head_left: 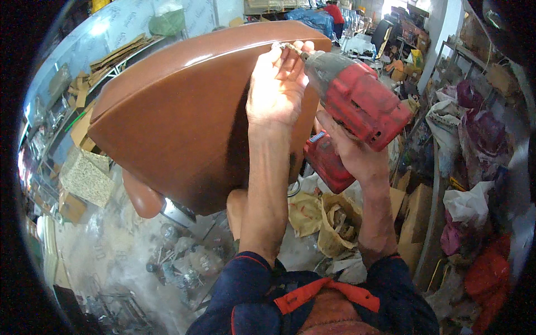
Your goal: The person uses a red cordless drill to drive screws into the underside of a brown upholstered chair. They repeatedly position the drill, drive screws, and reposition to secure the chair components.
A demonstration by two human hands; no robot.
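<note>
Cluttered workshop ground fills the view below the hands: flattened cardboard sheets (pixel 114 56) and a speckled foam block (pixel 86 177) far out to the left of the fingers, crumpled tan paper sacks (pixel 329 220) beneath the wrists, heaps of cloth and bags (pixel 474 145) off to the right. Above it all stands a big brown leather-covered seat shell (pixel 178 111), smooth and curved, its top edge running from lower left up to upper right. The left hand (pixel 276 89) is raised against that edge near its right end, palm toward the shell, fingers (pixel 287 58) curled lightly and pinched at the tips around something small and pale — too small to name — right at the nose of the tool. Just to the right of those fingertips, touching or nearly so, lies the worn red cordless drill-driver (pixel 357 97); its long axis slants from the bit at upper left down to the body at lower right, so the tip points at the shell's edge. The right hand (pixel 349 151) is wrapped tight around the drill's grip from below, fingers closed, the red battery pack (pixel 326 162) sticking out under it. Both forearms rise steeply from dark blue sleeves — the left is the nearer to the shell.
</note>
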